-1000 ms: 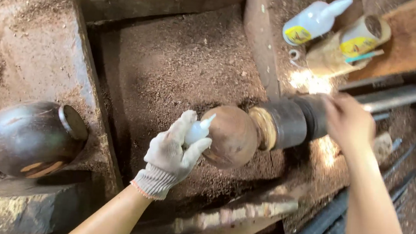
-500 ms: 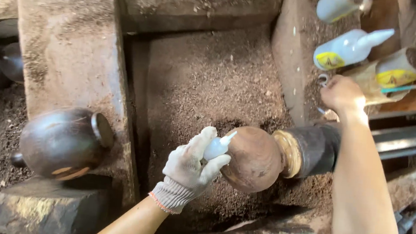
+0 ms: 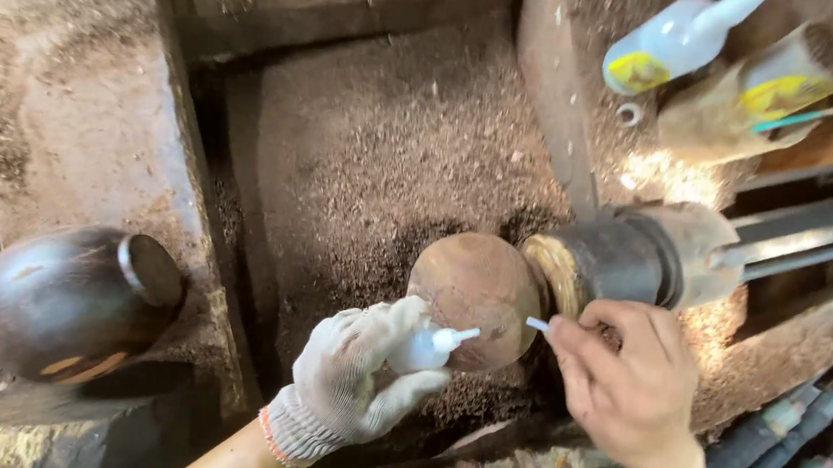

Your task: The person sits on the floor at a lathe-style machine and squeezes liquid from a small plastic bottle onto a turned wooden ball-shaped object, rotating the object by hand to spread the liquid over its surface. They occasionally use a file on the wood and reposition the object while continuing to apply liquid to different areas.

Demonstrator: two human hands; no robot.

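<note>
The small white squeeze bottle [image 3: 424,347] lay in the gloved left hand [image 3: 355,384], its fingers wrapped closed around the body so that only the shoulder and nozzle showed. Its long axis ran nearly level, rising a little toward the right, with the nozzle tip resting against or just short of the lower front of the rounded wooden piece [image 3: 477,292]; contact could not be told for certain. Just past that tip, further to the right, the bare right hand [image 3: 629,388] pinched a tiny white cap [image 3: 536,324] between thumb and forefinger, the other fingers curled loosely. Cap and nozzle stood close but apart, facing each other across the lower curve of the wood, so the right hand was the nearer one to the bottle's open end. The wooden piece itself sat on a dark cylindrical chuck [image 3: 607,264] whose shaft ran off to the right. Sawdust covered the trough [image 3: 384,151] behind it. A dark, glossy turned vessel [image 3: 69,302] rested on a stone block well to the left, and two larger squeeze bottles [image 3: 669,40] lay on a wooden ledge at upper right.
</note>
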